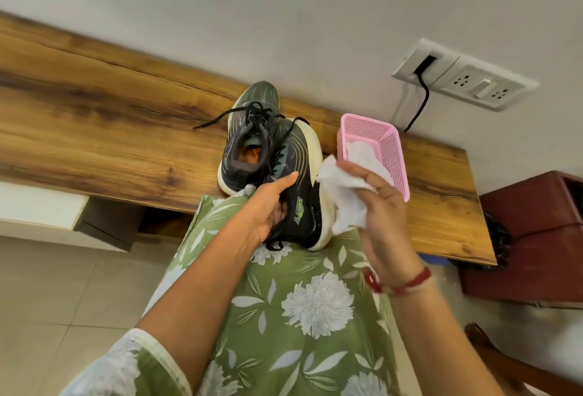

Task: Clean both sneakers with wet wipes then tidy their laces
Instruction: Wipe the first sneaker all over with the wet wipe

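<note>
A: Left hand [271, 206] grips the near sneaker [299, 187], tipped at the counter [94, 118] edge; right hand [381, 206] pinches a wipe [340, 197] by its sole.
B: Risk?
A: Hard rubbing could push it off, or loose laces [273, 242] snag the far sneaker [249, 140]

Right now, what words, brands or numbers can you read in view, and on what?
Near sneaker, in the left hand: green side logo, too blurred to read.
Far sneaker: pale marks along its collar, too small to read.
No other text shows.
</note>
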{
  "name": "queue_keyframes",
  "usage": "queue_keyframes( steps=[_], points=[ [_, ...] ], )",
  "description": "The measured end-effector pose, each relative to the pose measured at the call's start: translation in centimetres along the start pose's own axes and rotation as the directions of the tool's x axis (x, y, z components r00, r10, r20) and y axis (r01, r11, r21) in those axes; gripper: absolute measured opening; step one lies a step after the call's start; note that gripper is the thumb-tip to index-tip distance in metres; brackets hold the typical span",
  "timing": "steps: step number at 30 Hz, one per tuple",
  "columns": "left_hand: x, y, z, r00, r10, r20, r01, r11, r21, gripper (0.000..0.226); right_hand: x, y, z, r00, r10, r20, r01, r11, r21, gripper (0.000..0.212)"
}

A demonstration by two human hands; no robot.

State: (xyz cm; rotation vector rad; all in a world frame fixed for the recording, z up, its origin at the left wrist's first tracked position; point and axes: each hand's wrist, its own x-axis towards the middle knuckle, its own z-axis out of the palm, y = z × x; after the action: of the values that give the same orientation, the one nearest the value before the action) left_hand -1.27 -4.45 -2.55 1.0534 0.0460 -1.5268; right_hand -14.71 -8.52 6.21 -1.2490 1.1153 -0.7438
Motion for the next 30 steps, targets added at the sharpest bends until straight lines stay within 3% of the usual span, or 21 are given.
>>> queue_keyframes(
  steps=[2, 4, 7, 9, 12, 16, 21, 30],
  points=[
    [0.0, 0.0, 0.1, 1.0, -0.001, 0.002, 0.001, 1.0, 0.01, 0.032, 2.7, -0.3, 0.6, 0.995, -0.1, -0.008, 0.097, 0.985, -0.142, 0.041],
    [-0.2, 0.1, 0.1, 1.0, -0.003, 0.012, 0.003, 1.0, 0.012, 0.033, 4.0, 0.3, 1.5, 0.985, -0.147, 0.088, 0.169, 0.912, -0.373, 0.043],
    [-0.3, 0.2, 0.0, 0.998, -0.022, 0.059, 0.023, 1.0, -0.014, 0.034, 3.3, 2.5, 2.6, 0.936, -0.092, 0.339, 0.3, 0.712, -0.635, 0.048],
    [-0.1, 0.3, -0.2, 0.997, -0.025, 0.07, 0.028, 0.999, -0.034, 0.037, 1.2, 4.2, 2.9, 0.901, -0.132, 0.412, 0.415, 0.534, -0.736, 0.052],
    [0.1, 0.4, -0.1, 0.998, -0.033, 0.054, 0.035, 0.999, -0.04, 0.038, -1.9, 5.0, 2.9, 0.882, -0.187, 0.433, 0.468, 0.456, -0.757, 0.051],
    [0.1, 0.4, 0.1, 0.997, -0.044, 0.058, 0.045, 0.999, -0.015, 0.041, -2.8, 5.0, 2.6, 0.853, -0.15, 0.501, 0.521, 0.327, -0.789, 0.054],
    [0.0, 0.3, 0.2, 0.999, -0.017, 0.034, 0.016, 1.0, 0.021, 0.04, 1.6, 3.8, 3.2, 0.92, -0.098, 0.38, 0.387, 0.387, -0.837, 0.055],
    [0.1, 0.4, 0.2, 0.999, -0.02, 0.026, 0.019, 1.0, 0.025, 0.051, -2.4, 3.6, 1.7, 0.851, -0.104, 0.515, 0.523, 0.267, -0.81, 0.052]
  ],
)
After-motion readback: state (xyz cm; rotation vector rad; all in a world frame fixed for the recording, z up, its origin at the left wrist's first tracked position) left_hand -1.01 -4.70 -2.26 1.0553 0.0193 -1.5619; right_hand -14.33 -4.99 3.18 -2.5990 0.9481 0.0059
